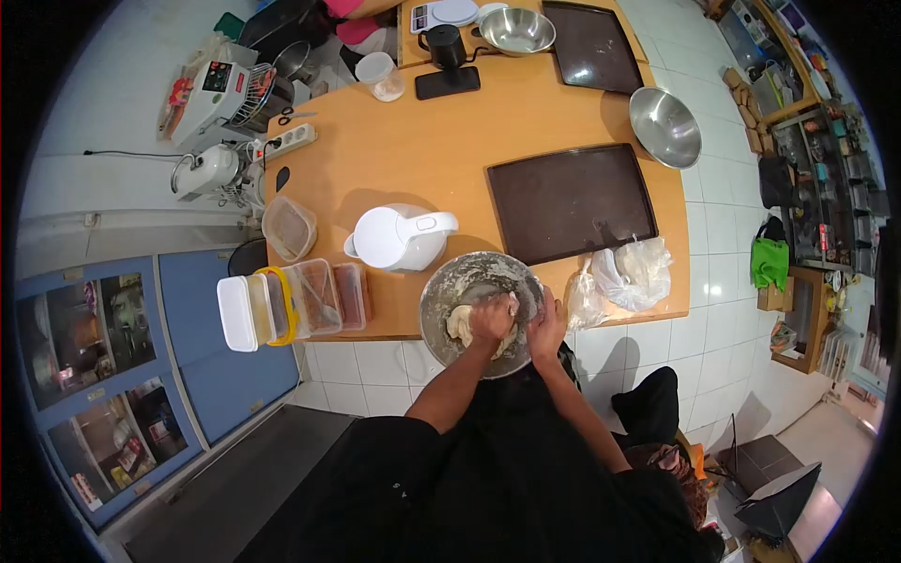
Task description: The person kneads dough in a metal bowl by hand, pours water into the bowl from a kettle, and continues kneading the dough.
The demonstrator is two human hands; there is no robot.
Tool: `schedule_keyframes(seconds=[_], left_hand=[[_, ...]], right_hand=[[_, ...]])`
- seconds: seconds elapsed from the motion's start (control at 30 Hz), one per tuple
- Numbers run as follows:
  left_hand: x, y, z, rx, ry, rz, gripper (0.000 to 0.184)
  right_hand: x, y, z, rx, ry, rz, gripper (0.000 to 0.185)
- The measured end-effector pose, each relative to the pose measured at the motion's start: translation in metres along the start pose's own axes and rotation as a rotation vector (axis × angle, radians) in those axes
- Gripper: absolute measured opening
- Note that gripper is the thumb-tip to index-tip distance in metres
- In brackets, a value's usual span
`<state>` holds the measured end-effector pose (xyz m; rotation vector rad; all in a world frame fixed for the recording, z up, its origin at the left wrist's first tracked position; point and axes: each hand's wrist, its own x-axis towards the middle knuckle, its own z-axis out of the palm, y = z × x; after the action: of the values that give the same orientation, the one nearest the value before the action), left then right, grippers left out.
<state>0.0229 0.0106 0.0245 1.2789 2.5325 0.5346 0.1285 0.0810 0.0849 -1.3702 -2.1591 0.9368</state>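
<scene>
A metal mixing bowl (434, 324), its inner wall smeared with flour and batter, stands at the table's front edge against my body. Pale, sticky dough (459, 324) lies in the bottom. My left hand (494, 318) is inside the bowl, fingers curled into the dough; part of the dough is hidden beneath it. On the bowl's right side, my right hand (546, 328) grips the rim, with fingers along the outer wall. Just behind the bowl is a white electric kettle (389, 239). To the right sit plastic bags (633, 274) with pale contents.
A dark baking tray (572, 202) lies behind the bags; another tray (593, 47) and steel bowls (665, 128) are farther back. Plastic containers (314, 293) line the left edge. A phone (448, 83) and black kettle (444, 45) are at the back. Another person's sleeve (343, 7) shows there.
</scene>
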Motion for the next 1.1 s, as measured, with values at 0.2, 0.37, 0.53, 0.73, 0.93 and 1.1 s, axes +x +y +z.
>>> schedule_keyframes(seconds=[0.2, 0.37, 0.53, 0.73, 0.93, 1.1], left_hand=[[0.021, -0.009, 0.015, -0.02, 0.196, 0.122, 0.024], [0.037, -0.007, 0.007, -0.012, 0.16, 0.069, 0.028], [0.037, -0.014, 0.005, -0.166, 0.146, -0.043, 0.024], [0.046, -0.032, 0.004, -0.763, 0.009, -0.242, 0.02], [0.019, -0.034, -0.042, -0.032, -0.11, 0.111, 0.037], [0.0, -0.025, -0.052, 0.016, 0.066, 0.327, 0.051]], right_hand=[[0.004, 0.003, -0.002, 0.032, -0.031, 0.0, 0.038], [0.007, 0.014, 0.002, 0.044, -0.021, -0.023, 0.046], [-0.005, 0.009, 0.001, 0.013, 0.002, -0.024, 0.045], [0.002, -0.001, 0.0, -0.032, 0.02, -0.028, 0.044], [0.005, 0.0, 0.002, -0.024, 0.021, -0.007, 0.045], [0.003, -0.003, 0.003, -0.049, 0.056, 0.038, 0.045]])
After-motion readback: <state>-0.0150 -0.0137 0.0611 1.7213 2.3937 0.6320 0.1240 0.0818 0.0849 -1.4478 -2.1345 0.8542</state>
